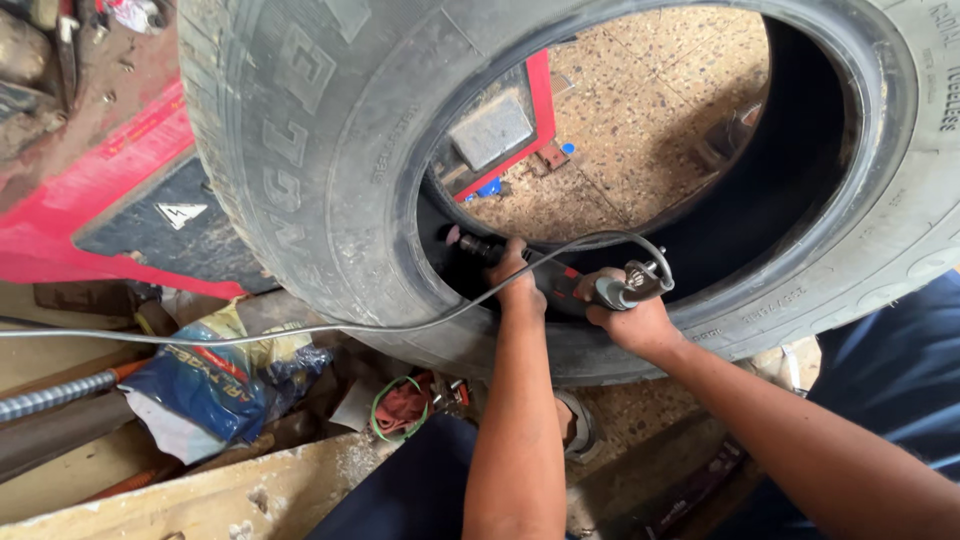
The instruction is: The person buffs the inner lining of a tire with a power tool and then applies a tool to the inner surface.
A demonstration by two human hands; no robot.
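Both hands, left [513, 275] and right [625, 315], gripped a grinder [545, 275] buffing inside a worn tyre [300, 160]; steady pressure seemed next.

You have even, soft daylight with no glare, the terrazzo floor [640, 130] seen through the tyre [330, 180] brightest, the tyre's inner wall in deep shadow, focus sharp centrally, and wide-angle bending toward the edges.

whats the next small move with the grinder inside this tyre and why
Probably ease the grinder forward so its small pink tip meets the tyre's inner wall. Both hands grip it, left hand near the front, right hand at the hose end, and the tip sits just at the dark inner lining.
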